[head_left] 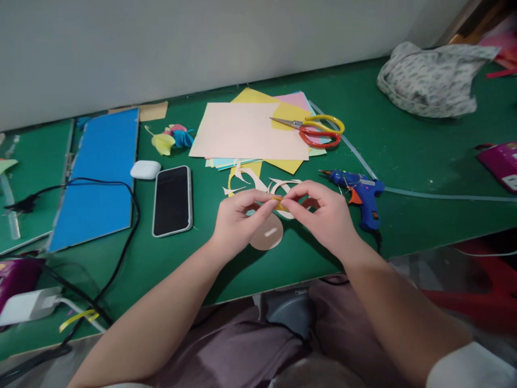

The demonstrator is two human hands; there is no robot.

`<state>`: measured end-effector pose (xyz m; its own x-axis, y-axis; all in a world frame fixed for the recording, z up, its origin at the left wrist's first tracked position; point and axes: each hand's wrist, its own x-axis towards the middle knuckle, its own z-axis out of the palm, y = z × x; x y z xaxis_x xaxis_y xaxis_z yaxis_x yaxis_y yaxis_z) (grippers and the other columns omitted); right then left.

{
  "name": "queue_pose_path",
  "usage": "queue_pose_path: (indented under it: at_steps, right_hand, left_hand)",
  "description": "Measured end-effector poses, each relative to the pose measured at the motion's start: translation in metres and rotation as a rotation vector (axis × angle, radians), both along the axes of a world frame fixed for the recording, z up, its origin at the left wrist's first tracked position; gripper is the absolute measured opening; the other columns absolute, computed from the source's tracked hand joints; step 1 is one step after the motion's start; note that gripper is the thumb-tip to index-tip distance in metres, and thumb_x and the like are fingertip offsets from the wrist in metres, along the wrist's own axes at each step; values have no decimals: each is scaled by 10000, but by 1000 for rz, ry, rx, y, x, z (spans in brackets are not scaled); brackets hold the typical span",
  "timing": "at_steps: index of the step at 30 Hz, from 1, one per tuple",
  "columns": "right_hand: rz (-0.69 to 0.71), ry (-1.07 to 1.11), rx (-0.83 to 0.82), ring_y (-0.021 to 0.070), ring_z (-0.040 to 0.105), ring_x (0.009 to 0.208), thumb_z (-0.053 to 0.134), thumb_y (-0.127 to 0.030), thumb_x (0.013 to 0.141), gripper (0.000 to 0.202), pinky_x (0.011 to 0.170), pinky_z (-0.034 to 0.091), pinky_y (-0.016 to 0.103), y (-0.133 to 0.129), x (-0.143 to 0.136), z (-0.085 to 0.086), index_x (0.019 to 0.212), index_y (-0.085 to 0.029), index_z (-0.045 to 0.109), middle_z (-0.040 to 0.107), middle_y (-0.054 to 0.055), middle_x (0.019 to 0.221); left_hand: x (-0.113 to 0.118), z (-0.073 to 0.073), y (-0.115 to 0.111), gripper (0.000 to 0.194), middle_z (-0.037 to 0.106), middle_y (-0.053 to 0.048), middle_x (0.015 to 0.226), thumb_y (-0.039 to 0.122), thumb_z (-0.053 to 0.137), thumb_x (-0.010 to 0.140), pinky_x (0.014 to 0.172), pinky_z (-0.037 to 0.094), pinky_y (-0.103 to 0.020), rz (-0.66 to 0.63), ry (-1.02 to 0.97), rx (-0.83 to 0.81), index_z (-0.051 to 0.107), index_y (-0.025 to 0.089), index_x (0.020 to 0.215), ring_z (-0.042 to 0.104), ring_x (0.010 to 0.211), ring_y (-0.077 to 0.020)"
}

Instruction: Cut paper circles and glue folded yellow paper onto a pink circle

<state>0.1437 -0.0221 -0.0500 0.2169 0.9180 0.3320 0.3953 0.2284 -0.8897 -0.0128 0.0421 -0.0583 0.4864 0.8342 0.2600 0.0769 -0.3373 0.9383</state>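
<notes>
Green table [424,161]: spans most of frame; takes the lot, w/ gear kept mostly round the edges, prob. to leave room at ctr.
Blue board [97,210]: flat, left of frame; black cable runs over it, prob. just laid out of the way.
Paper stack [242,129]: upper ctr, sheets fanned, pale one on top; likely there for easy reach past the hands.
Patterned cloth [432,81]: upper right, bunched, well apart from the work; looks merely set aside.
L hand [236,221]: ctr of frame, thumb + index pinching yellow piece; prob. steadies it.
R hand [329,215]: just right of ctr, thumb + index pinching same piece from opp. side; fingertips nearly meet, grip looks light, as suits sth small.
Scissors [302,125]: on stack, tips to left, handles to right, prob. for R-hand pickup.
Glue gun [361,188]: right of ctr, on its side, nozzle pointing left; near R hand, prob. for quick access.
Phone [173,199]: left of ctr, screen up, dark; clear of the hands.
Scraps [253,178]: ctr, just beyond fingers, curved; look like offcuts pushed fwd.
Pale disc [264,237]: below ctr, flat, partly hidden by L hand; can't tell if touching.
Yellow piece [279,204]: ctr, betw. both hands' fingertips, mostly covered; exact shape n/a.
</notes>
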Motion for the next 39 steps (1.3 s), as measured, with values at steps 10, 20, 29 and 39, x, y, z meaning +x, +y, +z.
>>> queue_pose_path:
  at_steps: [10,20,29,39]
  right_hand:
    - [-22,-24,-36,115,584,668,642,-157,782,77,527,458,201,1,-3,0,721,-195,615,644,-13,732]
    - [-14,120,-125,112,585,650,642,-198,781,56,526,458,207,2,-3,-2,734,-196,613,639,-12,741]
    - [23,188,-171,119,583,670,641,-234,786,68,534,465,217,4,-3,-6,743,-189,612,633,-4,746]
    - [28,143,-166,109,575,629,631,-198,782,63,525,451,213,4,-5,-5,725,-187,606,629,-12,727]
  left_hand:
    - [1,1,2,136,696,-15,769,309,672,782,648,529,-202,80,-22,-71,678,173,779,638,689,-114]
    - [2,3,2,203,663,-21,786,365,593,839,630,514,-199,37,7,-80,650,171,814,616,707,-113]
    - [3,3,3,123,686,-3,726,281,632,808,618,501,-199,73,102,39,655,179,743,626,670,-112]
    - [4,1,3,146,662,-3,724,311,654,784,595,497,-190,68,-26,-183,656,169,749,597,635,-97]
